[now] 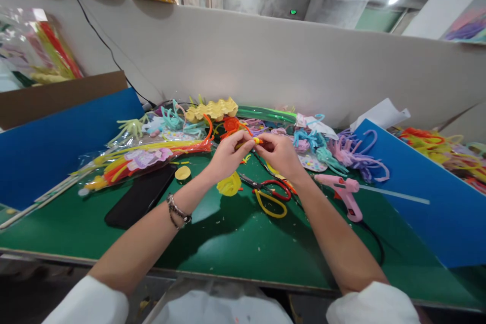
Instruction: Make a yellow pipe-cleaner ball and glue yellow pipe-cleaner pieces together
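Note:
My left hand (228,157) and my right hand (281,156) meet above the middle of the green table. Both pinch a small orange and yellow piece of pipe cleaner (258,140) between thumb and fingertips. My fingers hide part of it. Below them lies a yellow coiled pipe-cleaner piece (229,185). Scissors with red handles (279,188) rest on the table under my right hand, beside a yellow loop (270,208). A pink glue gun (343,193) with a clear glue stick lies right of my right forearm.
Blue boxes stand at left (68,144) and right (425,197). A black phone (142,198) lies left, near a small yellow cup (183,173) and bagged pipe cleaners (129,164). Behind are a yellow egg carton (212,109) and purple pipe-cleaner bundles (355,152) before a white partition (258,61).

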Motion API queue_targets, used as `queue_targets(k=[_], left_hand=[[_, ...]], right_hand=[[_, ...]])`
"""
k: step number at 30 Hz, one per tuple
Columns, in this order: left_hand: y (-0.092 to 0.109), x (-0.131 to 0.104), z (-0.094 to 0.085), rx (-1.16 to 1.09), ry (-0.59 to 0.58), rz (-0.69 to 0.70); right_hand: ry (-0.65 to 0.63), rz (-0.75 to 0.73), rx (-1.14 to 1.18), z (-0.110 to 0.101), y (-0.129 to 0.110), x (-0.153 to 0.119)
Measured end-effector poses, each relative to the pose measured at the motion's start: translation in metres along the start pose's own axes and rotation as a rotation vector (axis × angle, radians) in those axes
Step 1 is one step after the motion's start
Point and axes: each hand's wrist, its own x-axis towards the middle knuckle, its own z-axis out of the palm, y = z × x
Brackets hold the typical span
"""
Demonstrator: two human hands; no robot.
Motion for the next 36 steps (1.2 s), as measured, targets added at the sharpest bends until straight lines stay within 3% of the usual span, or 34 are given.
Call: queue_targets(k=[6, 14, 18, 23, 26, 30, 33, 36], left_hand=[[-0.004, 0.015, 0.010, 0.088, 0.170, 0.025], [-0.012, 0.018, 0.003, 0.396, 0.235, 0.125], [-0.014, 0.018, 0.003, 0.632, 0.192, 0.169], [-0.018, 0.019, 0.005, 0.829, 0.024, 0.158], [-0.022, 0.019, 0.002, 0.765, -0.065, 0.232], [-0.022, 0.020, -0.004, 0.519, -0.161, 0.436], [-0.017, 0.018, -0.002, 0.378, -0.177, 0.532], [-0.012, 0.014, 0.003, 0.244, -0.120, 0.500]], right_hand=[[-0.085, -0.147, -0.275, -0.002, -0.009, -0.002], [-0.115, -0.064, -0.572, -0.009, -0.016, -0.006], [-0.145, -0.083, -0.604, -0.012, -0.020, -0.006], [-0.152, -0.111, -0.634, -0.019, -0.017, -0.005], [-0.073, -0.199, -0.536, -0.026, -0.014, -0.005], [0.057, -0.276, -0.313, -0.035, -0.011, -0.004], [0.102, -0.240, -0.145, -0.037, -0.008, -0.003], [0.129, -0.138, 0.032, -0.035, -0.002, -0.002]])
